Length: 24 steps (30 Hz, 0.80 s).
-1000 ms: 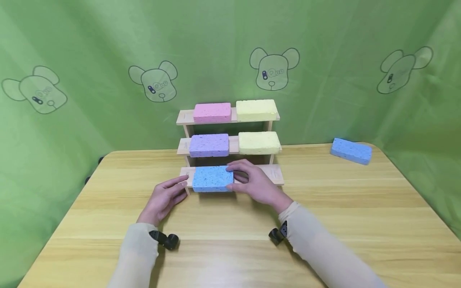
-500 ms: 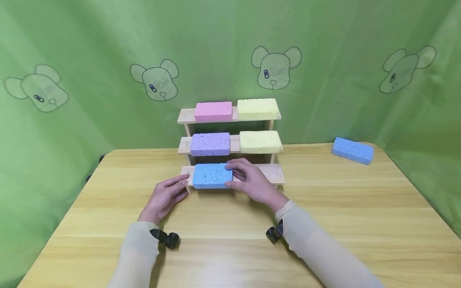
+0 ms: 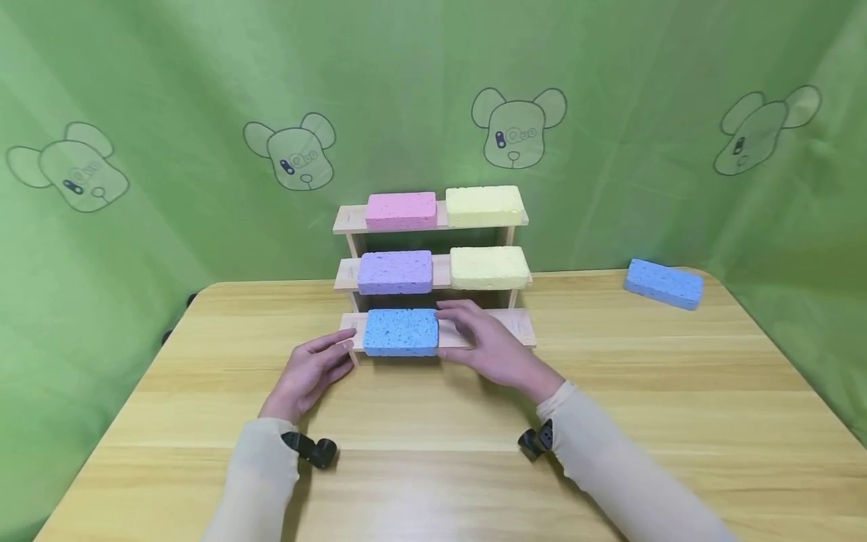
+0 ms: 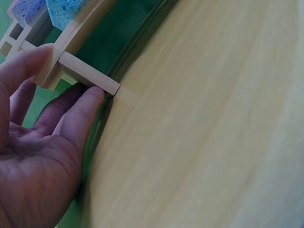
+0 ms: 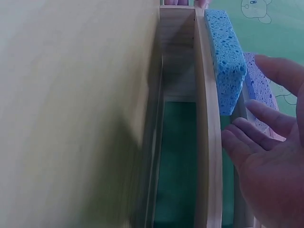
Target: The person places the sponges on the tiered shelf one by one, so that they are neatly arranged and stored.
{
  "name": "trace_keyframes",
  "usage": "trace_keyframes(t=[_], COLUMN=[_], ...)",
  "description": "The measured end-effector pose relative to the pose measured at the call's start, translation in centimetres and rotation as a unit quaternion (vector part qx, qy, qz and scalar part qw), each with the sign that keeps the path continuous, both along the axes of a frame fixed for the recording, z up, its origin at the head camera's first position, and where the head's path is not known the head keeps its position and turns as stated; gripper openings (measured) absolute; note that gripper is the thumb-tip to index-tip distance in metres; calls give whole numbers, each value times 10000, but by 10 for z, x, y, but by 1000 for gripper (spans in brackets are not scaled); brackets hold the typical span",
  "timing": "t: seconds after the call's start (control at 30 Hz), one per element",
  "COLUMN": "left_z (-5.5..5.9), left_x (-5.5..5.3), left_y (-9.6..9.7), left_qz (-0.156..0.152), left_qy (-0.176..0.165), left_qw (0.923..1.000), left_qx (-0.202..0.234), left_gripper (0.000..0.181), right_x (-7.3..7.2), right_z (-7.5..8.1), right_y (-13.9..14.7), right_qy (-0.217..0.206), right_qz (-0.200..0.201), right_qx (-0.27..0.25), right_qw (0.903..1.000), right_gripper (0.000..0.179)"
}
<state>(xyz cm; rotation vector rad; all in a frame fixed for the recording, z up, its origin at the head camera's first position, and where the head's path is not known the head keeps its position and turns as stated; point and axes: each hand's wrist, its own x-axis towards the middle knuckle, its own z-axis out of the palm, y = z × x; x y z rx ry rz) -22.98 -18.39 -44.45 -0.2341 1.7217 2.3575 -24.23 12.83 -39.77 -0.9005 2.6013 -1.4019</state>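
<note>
A three-tier wooden rack stands at the table's far side. On the left of its lowest shelf lies a blue sponge. My left hand holds that shelf's left end; the left wrist view shows the thumb on the board and fingers by the leg. My right hand is beside the sponge's right end, holding nothing. In the right wrist view a gap separates its loosely bent fingers from the sponge. Above sit a purple sponge and a yellow sponge on the middle shelf.
The top shelf bears a pink sponge and another yellow sponge. A second blue sponge lies at the table's back right corner. Behind the wooden table hangs a green curtain.
My right hand has let go of the blue sponge and drawn back slightly to the right. The sponge now rests slightly farther back on the shelf. My left hand has stayed in place.
</note>
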Motion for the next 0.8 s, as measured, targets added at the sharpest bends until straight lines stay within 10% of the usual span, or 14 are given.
trace_keyframes(t=[0.8], left_z=[2], left_x=[-2], left_y=[0], left_qz=[-94], left_qy=[-20], left_qw=[10000], left_qx=[17], left_gripper=[38], right_x=[15], right_z=[6], right_y=[49], right_qy=[-26], right_qz=[-448], right_qx=[-40], right_qw=[9990], right_gripper=[42])
